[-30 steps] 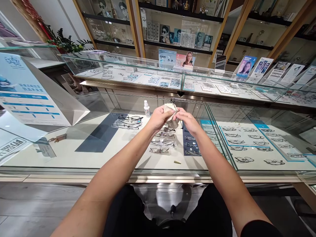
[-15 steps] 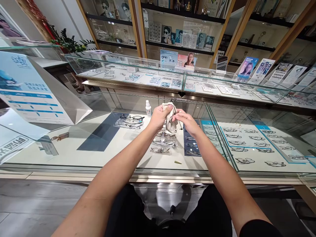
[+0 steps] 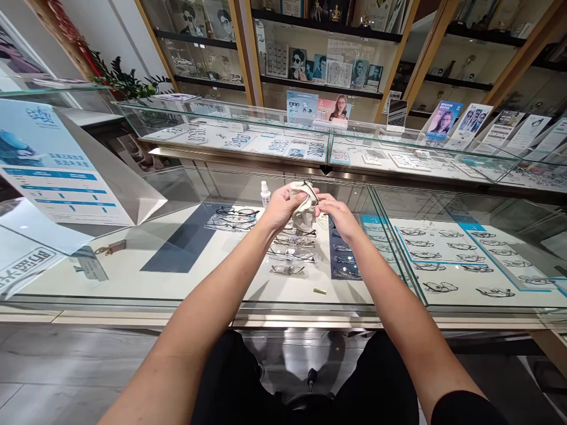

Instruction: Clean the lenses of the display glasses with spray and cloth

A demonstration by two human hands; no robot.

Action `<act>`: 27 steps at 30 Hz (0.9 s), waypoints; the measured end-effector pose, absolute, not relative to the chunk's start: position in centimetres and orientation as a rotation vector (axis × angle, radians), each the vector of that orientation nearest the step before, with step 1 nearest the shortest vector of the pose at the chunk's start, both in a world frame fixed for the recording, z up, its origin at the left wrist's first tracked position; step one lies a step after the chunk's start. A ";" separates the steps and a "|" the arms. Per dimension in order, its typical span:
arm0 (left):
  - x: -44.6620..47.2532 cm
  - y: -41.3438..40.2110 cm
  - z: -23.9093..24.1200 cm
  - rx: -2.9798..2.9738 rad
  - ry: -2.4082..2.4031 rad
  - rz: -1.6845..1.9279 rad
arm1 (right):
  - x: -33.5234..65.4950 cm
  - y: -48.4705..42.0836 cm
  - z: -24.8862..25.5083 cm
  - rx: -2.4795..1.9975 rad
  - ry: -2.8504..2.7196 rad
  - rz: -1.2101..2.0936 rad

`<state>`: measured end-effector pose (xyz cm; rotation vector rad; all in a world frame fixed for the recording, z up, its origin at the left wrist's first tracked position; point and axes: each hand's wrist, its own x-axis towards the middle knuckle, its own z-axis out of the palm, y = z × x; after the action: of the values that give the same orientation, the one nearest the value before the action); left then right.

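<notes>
Left hand (image 3: 283, 206): pinching pale cloth (image 3: 303, 215), right of white bottle (image 3: 265, 195). Right hand (image 3: 337, 213): fingers bent at dark-framed glasses (image 3: 312, 189), farther right of bottle; grip unclear. Advisable: glasses steadied, cloth pressed lightly.

Eyewear shop, apparently: glass counters (image 3: 133, 289) mid-frame, rows of eyeglasses (image 3: 440, 287) inside, ad cards (image 3: 443, 120) on top, wall shelves (image 3: 323, 86) along upper edge; upper-right shelf items (image 3: 469, 61) too small to tell.
</notes>
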<state>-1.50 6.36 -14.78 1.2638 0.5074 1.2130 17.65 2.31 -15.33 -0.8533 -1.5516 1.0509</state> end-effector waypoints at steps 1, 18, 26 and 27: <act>-1.5 6.4 -14.8 1.268 0.509 1.206 | 17.6 2.4 -15.4 -0.843 -1.543 1.053; -0.2 5.7 -15.1 1.195 0.547 1.307 | 16.6 2.0 -15.8 -0.818 -1.511 1.085; -0.1 6.2 -15.6 1.131 0.509 1.177 | 17.7 2.0 -15.1 -0.768 -1.243 1.074; -0.1 6.1 -15.7 1.140 0.505 1.142 | 17.8 1.9 -14.9 -0.763 -1.220 1.075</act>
<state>-0.05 6.09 -15.66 1.1404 0.5046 1.1415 17.80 1.92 -14.94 -0.7631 -1.2204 1.0751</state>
